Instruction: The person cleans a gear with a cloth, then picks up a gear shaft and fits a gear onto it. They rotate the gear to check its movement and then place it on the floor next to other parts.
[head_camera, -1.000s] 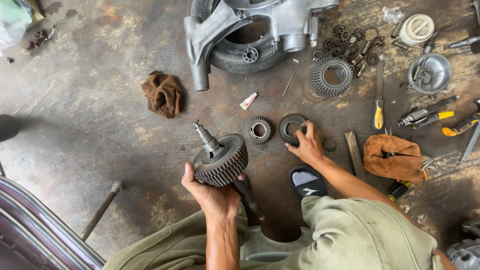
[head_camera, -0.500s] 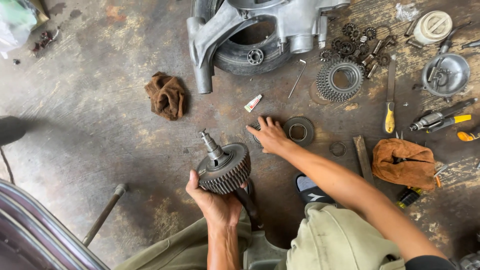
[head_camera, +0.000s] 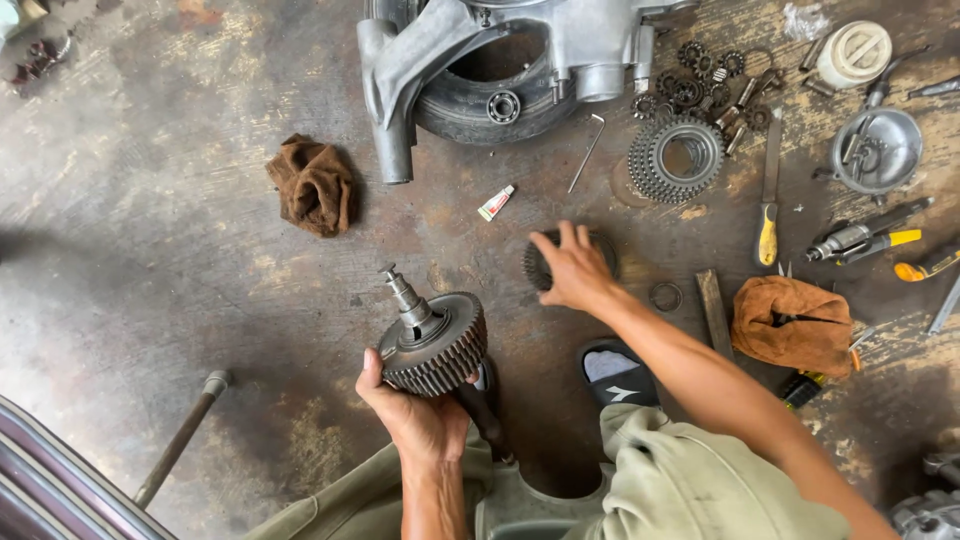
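Steel gear on shaft (head_camera: 432, 338) sits in the left hand (head_camera: 418, 415), fingers curled under the toothed rim and gripping it, thumb on the near edge. Shaft end tilts up and to the left, splined tip bare, teeth look clean and oily-dark. It is held above the stained concrete floor (head_camera: 150, 250), just in front of the person's knees.

Head view, only one: right hand (head_camera: 572, 268) is flat over a small dark gear (head_camera: 538, 265) lying on the floor, fingers spread and bent down onto it. Contact looks likely, but a closed grasp is not visible; most of that gear is hidden under the palm.

Step in hand, as a judgement: picking the next small gear to go with the shaft assembly. Next move likely calls for closing the fingers round the small gear's rim, lifting it, then lining its bore with the tilted shaft tip; the left hand would need to hold the shaft steady.

Around: ring (head_camera: 666, 296) just beside the right wrist, large ring gear (head_camera: 676, 158) further out, grey engine casing (head_camera: 500, 50) on a tyre at top, brown rag (head_camera: 314, 185) to the left, small tube (head_camera: 496, 202), yellow-handled screwdriver (head_camera: 768, 190), tan glove (head_camera: 792, 324) at right.
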